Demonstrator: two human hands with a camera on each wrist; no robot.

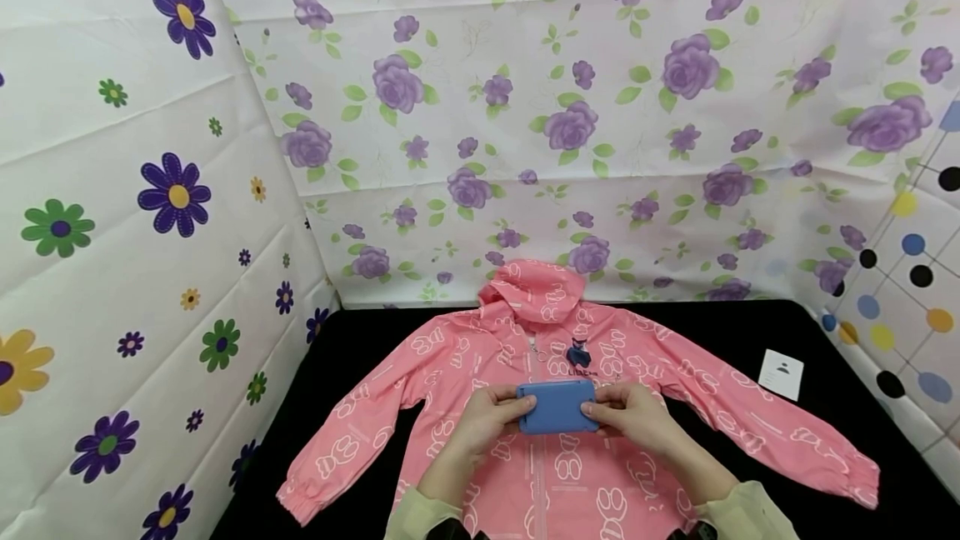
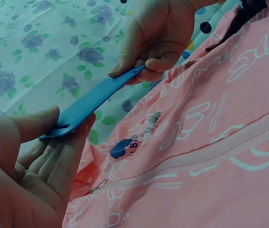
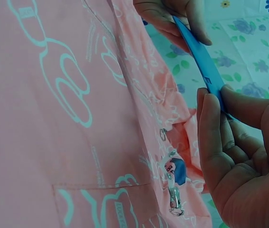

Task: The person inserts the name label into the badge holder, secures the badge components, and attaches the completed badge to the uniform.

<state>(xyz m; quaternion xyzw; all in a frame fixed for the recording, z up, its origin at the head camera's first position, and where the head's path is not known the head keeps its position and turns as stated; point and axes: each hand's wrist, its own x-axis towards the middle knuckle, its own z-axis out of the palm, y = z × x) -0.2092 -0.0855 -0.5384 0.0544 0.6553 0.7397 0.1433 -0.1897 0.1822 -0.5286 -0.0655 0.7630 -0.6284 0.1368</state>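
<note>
Both hands hold a flat blue card holder (image 1: 557,408) level over the chest of a pink hooded jacket (image 1: 498,357). My left hand (image 1: 486,422) pinches its left end between thumb and fingers. At the opposite end, my right hand (image 1: 637,417) pinches it the same way. Seen almost edge-on in the left wrist view, the holder (image 2: 89,102) shows a slot close to the left thumb. Beneath it, a small clip (image 3: 175,202) lies on the jacket beside a dark blue printed figure (image 3: 178,172).
The jacket lies spread on a black table (image 1: 360,348), sleeves out to both sides, hood at the back. Right of it, near the right sleeve, is a white card (image 1: 781,374) with a person icon. Flower-printed curtains (image 1: 465,140) stand behind and at the left.
</note>
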